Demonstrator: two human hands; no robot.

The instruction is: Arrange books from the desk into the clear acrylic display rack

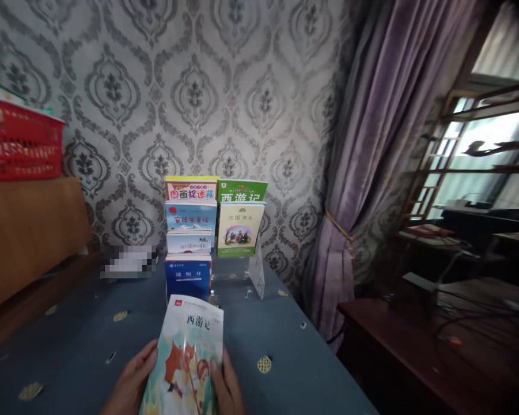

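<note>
A clear stand [257, 275] holds books in two columns of stepped tiers: on its left side a yellow-topped book [192, 190] at the back, then a light blue book [191, 218], a pale book [190, 242] and a dark blue book [188, 278] in front; on its right side a green book [242, 189] behind a cream-and-green book [240, 229]. At the far left, a red basket [21, 144] with openwork sides sits on a wooden cabinet [34, 230]; its contents are too blurred to tell. The stand rests on a table [294, 380] whose blue-grey surface bears scattered yellowish motifs, close to a damask-patterned wall [228, 86]. To the right hang a tied purple curtain [349, 230] and, beyond it, a dark red side table [384, 346] with cables across it. Nearest the person, in front of the dark blue book, a white illustrated book [185, 351] is held cover up, tilted, between the two hands: the fingers of the left hand [133, 377] grip its left edge, and those of the right hand [228, 383] grasp its right edge, thumb on the cover.
</note>
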